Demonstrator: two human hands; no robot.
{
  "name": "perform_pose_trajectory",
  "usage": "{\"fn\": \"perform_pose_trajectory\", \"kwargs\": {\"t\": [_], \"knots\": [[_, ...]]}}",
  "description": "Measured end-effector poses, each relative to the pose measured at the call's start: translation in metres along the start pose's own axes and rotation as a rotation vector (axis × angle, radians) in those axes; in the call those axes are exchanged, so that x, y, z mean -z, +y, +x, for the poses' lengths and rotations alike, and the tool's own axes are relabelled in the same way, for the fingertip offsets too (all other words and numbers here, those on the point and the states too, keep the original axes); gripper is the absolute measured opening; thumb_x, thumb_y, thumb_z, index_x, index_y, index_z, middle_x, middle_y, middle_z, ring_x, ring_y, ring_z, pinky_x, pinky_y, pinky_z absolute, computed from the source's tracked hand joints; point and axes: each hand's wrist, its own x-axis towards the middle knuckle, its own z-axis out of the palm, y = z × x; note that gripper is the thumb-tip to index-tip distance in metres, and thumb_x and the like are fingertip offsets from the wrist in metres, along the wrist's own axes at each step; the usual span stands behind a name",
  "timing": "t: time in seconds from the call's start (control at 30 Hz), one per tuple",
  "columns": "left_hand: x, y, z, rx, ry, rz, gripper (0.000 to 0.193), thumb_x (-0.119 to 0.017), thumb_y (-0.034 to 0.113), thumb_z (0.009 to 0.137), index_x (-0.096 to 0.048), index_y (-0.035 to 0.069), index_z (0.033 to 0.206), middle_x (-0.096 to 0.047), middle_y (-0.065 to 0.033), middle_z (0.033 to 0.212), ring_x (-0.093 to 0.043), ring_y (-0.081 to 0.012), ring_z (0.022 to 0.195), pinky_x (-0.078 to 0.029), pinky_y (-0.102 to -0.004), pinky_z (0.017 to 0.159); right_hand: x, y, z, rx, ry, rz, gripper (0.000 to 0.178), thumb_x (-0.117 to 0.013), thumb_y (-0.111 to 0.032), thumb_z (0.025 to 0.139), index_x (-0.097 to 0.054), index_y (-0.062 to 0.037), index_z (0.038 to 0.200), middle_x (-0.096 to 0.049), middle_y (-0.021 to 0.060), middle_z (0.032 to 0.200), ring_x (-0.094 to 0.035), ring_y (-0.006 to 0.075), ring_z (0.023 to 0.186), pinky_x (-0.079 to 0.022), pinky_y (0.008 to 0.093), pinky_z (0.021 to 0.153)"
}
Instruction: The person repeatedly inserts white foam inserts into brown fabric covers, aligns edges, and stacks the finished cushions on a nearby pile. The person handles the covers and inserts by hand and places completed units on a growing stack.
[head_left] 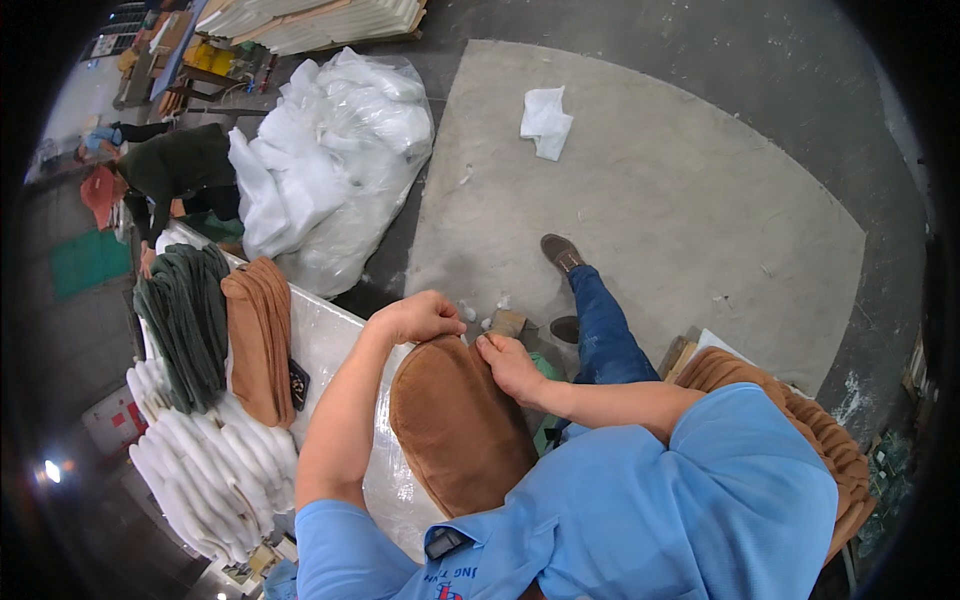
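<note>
Fabric in one dark green stack (185, 320) lies at ten o'clock from one brown cushion (460, 425), one co-worker (180, 165) in a red cap leaning beyond it; one pile of white padding (205, 470) is at nine, and one brown stack (258, 340) at ten, nearer, with one black object (298, 384) beside it. One white table (325, 335) shows between them and the cushion, which lies right before the person's blue shirt (630, 480). One plastic bag (350, 170) of white fluff is at eleven. The left hand (415, 317) pinches the cushion's rim at twelve; the right hand (512, 368) grasps it just past twelve, fingers curled. One white scrap (546, 125) lies on the floor (660, 200) between twelve and one, past two shoes (562, 254) near one; another brown stack (800, 435) sits at three.
</note>
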Motion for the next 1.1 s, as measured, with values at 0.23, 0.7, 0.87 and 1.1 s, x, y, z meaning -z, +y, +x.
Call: {"fn": "perform_pose_trajectory", "kwargs": {"t": [0.23,0.7,0.87,1.1], "knots": [[0.014,0.007,-0.006,0.03,-0.138,0.018,0.032,-0.083,0.034,0.087,-0.075,0.004,0.08,-0.062,-0.0004,0.067,-0.055,-0.0123,0.063,-0.048,-0.0324,0.058,0.0,-0.003,0.001,-0.002,-0.037,-0.077,0.037,-0.047,-0.03,0.112,-0.067,0.0004,0.103,-0.065,0.0013,0.089,-0.054,0.011,0.085,-0.047,0.0319,0.08],[-0.023,-0.04,-0.004,-0.251,0.149,-0.455,0.028,-0.076,0.024,0.094,-0.072,0.002,0.077,-0.066,0.0004,0.071,-0.054,-0.0091,0.069,-0.046,-0.0298,0.063,-0.006,0.004,0.013,-0.043,0.018,-0.001,0.035,-0.046,-0.028,0.114,-0.063,-0.0101,0.09,-0.058,-0.0073,0.084,-0.048,0.005,0.077,-0.045,0.0258,0.074],[-0.042,-0.062,0.008,-0.138,0.279,-0.868,0.027,-0.076,0.023,0.095,-0.073,0.001,0.08,-0.067,0.0015,0.074,-0.057,-0.008,0.069,-0.047,-0.0287,0.063,-0.016,0.007,0.037,-0.127,0.096,0.144,0.034,-0.046,-0.029,0.114,-0.064,-0.0075,0.095,-0.064,-0.0016,0.088,-0.055,0.0093,0.079,-0.047,0.0298,0.076],[-0.076,-0.09,0.04,-0.162,0.415,-1.153,0.026,-0.076,0.023,0.095,-0.073,0.001,0.08,-0.066,0.0018,0.072,-0.055,-0.0079,0.064,-0.045,-0.0285,0.059,-0.021,0.001,0.059,-0.282,0.14,0.075,0.034,-0.047,-0.028,0.113,-0.069,-0.0029,0.108,-0.072,0.0067,0.1,-0.063,0.0144,0.087,-0.05,0.0325,0.082]]}}
